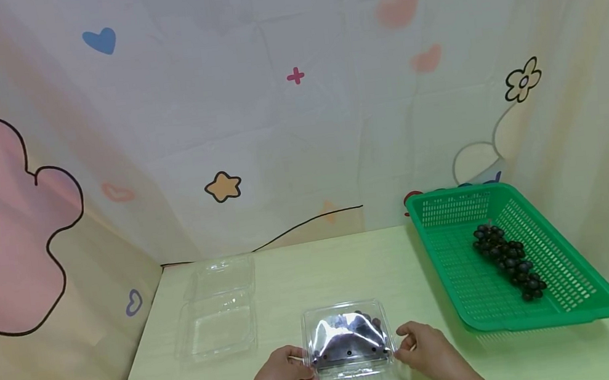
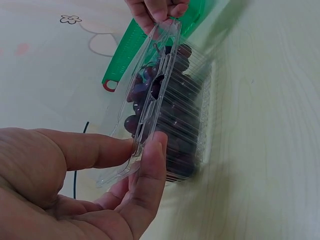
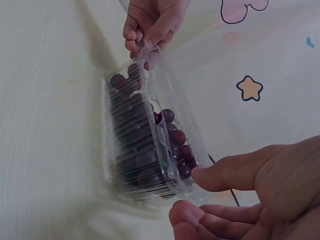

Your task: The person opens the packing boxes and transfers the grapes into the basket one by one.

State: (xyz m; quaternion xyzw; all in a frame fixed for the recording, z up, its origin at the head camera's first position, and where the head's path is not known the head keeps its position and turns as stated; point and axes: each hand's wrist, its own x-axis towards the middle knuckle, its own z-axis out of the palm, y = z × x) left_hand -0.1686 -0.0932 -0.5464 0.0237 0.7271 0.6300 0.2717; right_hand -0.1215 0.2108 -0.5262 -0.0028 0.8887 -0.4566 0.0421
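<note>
A clear plastic clamshell box (image 1: 351,368) with dark grapes (image 3: 145,157) inside stands on the table in front of me, its lid lying over the fruit. At its near left corner, my left hand (image 1: 286,374) pinches the rim between thumb and fingers; the left wrist view shows this grip (image 2: 117,175) close up. My right hand (image 1: 427,353) is at the near right corner. In the right wrist view its thumb (image 3: 225,172) touches the lid's edge, and the fingers (image 3: 200,217) curl below the rim.
To the right, a green plastic basket (image 1: 448,280) holds a bunch of dark grapes (image 1: 508,261). Another clear clamshell box (image 1: 219,329) lies opened out on the left of the pale table (image 1: 340,267). A printed curtain (image 1: 275,125) hangs behind and along both sides.
</note>
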